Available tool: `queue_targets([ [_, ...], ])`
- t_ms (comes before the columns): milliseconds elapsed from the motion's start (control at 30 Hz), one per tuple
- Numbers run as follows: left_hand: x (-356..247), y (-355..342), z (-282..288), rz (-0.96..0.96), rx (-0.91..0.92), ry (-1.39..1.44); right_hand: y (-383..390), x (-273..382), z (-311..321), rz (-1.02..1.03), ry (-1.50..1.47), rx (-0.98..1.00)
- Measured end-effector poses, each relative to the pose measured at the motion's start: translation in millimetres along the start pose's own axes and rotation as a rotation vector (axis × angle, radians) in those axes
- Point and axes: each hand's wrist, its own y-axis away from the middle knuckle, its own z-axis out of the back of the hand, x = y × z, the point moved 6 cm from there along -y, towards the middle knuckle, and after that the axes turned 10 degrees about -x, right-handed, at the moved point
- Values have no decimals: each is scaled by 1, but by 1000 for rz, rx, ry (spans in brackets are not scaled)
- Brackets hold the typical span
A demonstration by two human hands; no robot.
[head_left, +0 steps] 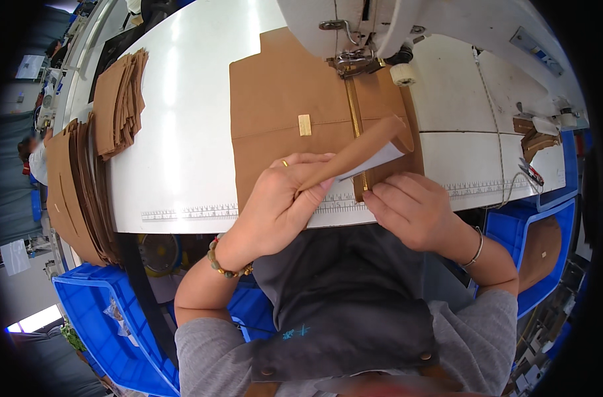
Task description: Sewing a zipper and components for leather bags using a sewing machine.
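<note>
A brown panel [265,89] with a small pale label lies on the white table, with a brass zipper [352,102] running up under the presser foot of the sewing machine [351,63]. My left hand [285,198] grips a folded-up brown flap [368,142], which shows white on one face. My right hand [407,208] has its thumb and index finger closed on the zipper's lower end, near the table's front edge, where a printed ruler strip [176,213] runs.
Stacks of brown pieces [119,99] [73,185] lie at the left. Blue bins [103,304] [546,271] stand at both sides below the table. Small scraps [540,142] and a thin cord [493,112] are at the right. A co-worker [37,159] is at the far left.
</note>
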Motion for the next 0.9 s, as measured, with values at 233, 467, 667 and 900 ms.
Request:
queue_targets([
  [233, -1, 5, -8, -214, 33, -126, 14, 0, -4, 20, 9, -10],
  [467, -20, 36, -37, -382, -77, -571, 43, -3, -7, -187, -222, 60],
  [667, -17, 51, -50, -505, -218, -739, 51, 5, -6, -216, -129, 85],
  [900, -19, 48, -48, -525, -223, -736, 47, 11, -5, -98, -6, 43],
])
